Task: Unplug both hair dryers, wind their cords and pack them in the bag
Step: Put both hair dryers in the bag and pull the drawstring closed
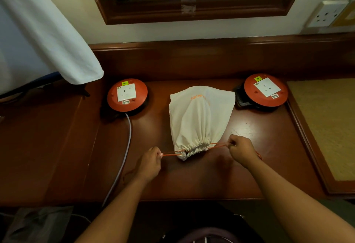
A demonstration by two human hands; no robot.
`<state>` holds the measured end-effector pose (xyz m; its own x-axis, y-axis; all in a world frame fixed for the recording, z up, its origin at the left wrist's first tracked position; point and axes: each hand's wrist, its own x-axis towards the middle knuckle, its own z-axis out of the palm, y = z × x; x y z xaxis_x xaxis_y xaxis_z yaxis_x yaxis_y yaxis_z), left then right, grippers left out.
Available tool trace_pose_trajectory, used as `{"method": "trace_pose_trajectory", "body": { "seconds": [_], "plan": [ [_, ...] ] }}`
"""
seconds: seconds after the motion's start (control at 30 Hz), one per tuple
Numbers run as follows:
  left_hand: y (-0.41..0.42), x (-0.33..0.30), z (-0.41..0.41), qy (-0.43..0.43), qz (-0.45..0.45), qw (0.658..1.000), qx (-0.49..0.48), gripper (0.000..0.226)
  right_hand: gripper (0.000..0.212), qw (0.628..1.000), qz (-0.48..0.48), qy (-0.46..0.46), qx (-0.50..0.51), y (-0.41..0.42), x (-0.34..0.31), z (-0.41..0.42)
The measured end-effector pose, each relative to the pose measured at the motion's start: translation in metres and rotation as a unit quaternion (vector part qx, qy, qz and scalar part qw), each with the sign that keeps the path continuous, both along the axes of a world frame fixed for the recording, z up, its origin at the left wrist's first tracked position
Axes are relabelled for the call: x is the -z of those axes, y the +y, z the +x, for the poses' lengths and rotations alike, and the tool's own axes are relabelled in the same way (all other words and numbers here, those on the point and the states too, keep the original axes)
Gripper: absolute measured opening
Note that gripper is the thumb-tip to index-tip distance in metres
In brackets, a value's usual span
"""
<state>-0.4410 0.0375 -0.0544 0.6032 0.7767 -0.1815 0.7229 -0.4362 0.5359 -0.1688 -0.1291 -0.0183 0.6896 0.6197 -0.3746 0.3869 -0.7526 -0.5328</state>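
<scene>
Head view: cream drawstring bag (199,115) is lying at the middle of the wooden desk (259,165), its gathered mouth turned toward the person. Orange drawstring (218,145) is being pinched on each side, by the left hand (150,163) and the right hand (242,151), fingers curled tight on it. Two red extension reels (127,94) (266,89) are flanking the bag, well apart from it; a white cable (126,146) is trailing off the left one. Hair dryers are being hidden, presumably inside the bag.
</scene>
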Motion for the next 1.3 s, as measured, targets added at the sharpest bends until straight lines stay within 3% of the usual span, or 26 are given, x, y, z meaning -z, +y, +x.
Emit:
{"method": "trace_pose_trajectory", "body": {
  "seconds": [0.27, 0.47, 0.57, 0.63, 0.67, 0.73, 0.83, 0.97, 1.07, 1.3],
  "plan": [
    [0.008, -0.001, -0.014, 0.002, 0.031, 0.999, 0.009, 0.018, 0.012, 0.998, 0.010, -0.014, 0.061, 0.002, -0.003, 0.014],
    [0.001, 0.003, -0.008, -0.004, -0.002, 0.999, 0.033, 0.014, 0.011, 0.984, -0.155, -0.005, -0.088, -0.006, -0.001, 0.003],
    [0.000, 0.000, -0.002, -0.032, -0.013, 0.999, -0.023, 0.022, 0.009, 0.982, -0.157, 0.011, -0.100, -0.009, 0.001, -0.004],
    [-0.001, -0.002, 0.001, -0.044, -0.006, 0.998, -0.033, 0.014, 0.018, 0.977, -0.173, -0.022, -0.120, -0.008, 0.003, -0.006],
    [-0.002, -0.001, 0.003, -0.045, 0.004, 0.999, -0.029, 0.007, 0.027, 0.978, -0.165, -0.026, -0.127, -0.005, 0.003, -0.008],
    [-0.008, 0.000, 0.009, -0.025, 0.001, 0.999, -0.020, 0.022, 0.038, 0.987, -0.102, 0.008, -0.124, 0.004, 0.005, -0.018],
    [-0.021, -0.002, 0.024, 0.015, -0.030, 0.999, 0.003, 0.038, 0.029, 0.995, -0.035, 0.033, -0.090, 0.020, 0.010, -0.035],
    [-0.035, 0.003, 0.040, 0.061, -0.053, 0.996, 0.035, 0.026, 0.013, 0.996, -0.045, 0.030, -0.074, 0.026, 0.016, -0.048],
    [-0.038, 0.004, 0.043, 0.025, -0.084, 0.996, 0.002, 0.009, 0.012, 0.995, -0.042, 0.009, -0.088, 0.026, 0.019, -0.051],
    [-0.038, 0.001, 0.047, 0.002, -0.120, 0.993, -0.009, 0.023, 0.012, 0.992, -0.041, -0.001, -0.122, 0.022, 0.005, -0.044]
  ]
}}
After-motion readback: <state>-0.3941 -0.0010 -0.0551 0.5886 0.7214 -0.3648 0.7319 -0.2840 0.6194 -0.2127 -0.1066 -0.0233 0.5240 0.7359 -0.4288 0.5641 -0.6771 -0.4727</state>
